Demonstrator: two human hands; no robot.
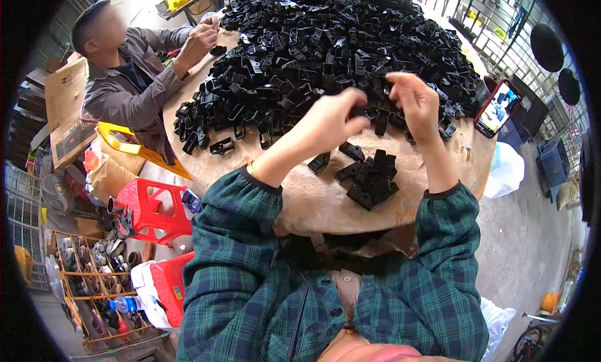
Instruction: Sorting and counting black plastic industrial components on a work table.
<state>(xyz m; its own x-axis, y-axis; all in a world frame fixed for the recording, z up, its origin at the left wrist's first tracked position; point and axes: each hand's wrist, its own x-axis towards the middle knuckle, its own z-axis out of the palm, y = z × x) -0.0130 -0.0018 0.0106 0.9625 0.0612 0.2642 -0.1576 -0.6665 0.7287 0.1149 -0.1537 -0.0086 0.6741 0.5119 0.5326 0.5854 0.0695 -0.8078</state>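
Hundreds of black parts [338, 55] are covering most of the bench [288, 202], hiding its far surface; a smaller cluster [372, 177] is lying on the near side. The left hand [341, 119] is hovering at the pile's near edge, fingers bent and thumb apart; the right hand [416, 105] is hovering just beside it, fingers curled. Blur is smearing the fingers, so I cannot tell whether either is gripping a part.

At far left, a co-worker [134, 77] is holding both hands together; anything between them is too small to make out, and the bench is hiding part of the body.

At near left, a rack [94, 275] is holding shoes [119, 265], and a sleeve [231, 268] is partly hiding a red-and-white box [164, 293] whose contents are not showing. At right, the bench is partly hiding a white bag [508, 173], its contents unclear, and a phone [498, 109] is standing at the edge.
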